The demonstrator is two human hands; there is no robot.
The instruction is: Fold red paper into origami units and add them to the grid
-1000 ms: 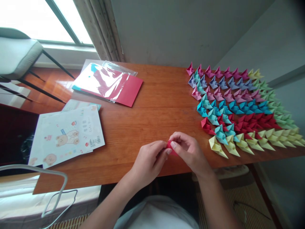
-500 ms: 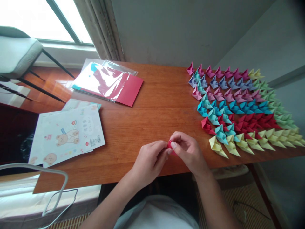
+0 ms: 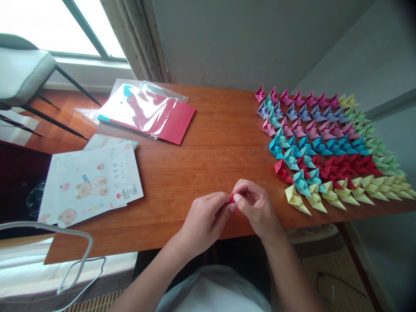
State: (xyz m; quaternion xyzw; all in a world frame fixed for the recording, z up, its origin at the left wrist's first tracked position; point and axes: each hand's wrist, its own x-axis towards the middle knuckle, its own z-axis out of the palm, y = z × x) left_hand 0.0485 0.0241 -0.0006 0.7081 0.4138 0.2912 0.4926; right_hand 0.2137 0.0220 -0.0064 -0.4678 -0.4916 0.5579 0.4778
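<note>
A small folded piece of red paper (image 3: 232, 199) is pinched between my two hands above the table's front edge. Thumb and fingers of my left hand (image 3: 208, 219) close on its left side. From the right, my right hand (image 3: 255, 206) grips it with thumb and index finger. Most of the paper is hidden behind the fingers, so its exact shape does not show. To the right of my hands stand rows of folded paper figures; a yellow one (image 3: 296, 200) and a red one (image 3: 283, 171) are nearest.
The wooden table (image 3: 208, 156) carries a plastic sleeve of coloured paper (image 3: 139, 112) at the back left. Printed bear sheets (image 3: 94, 186) lie at the left, beside a white cable (image 3: 74, 234). A chair (image 3: 26, 73) stands beyond, by the window.
My hands stay at nearly the same spot, still pinching the red paper. Slightly less of the red paper shows below the fingers now.
</note>
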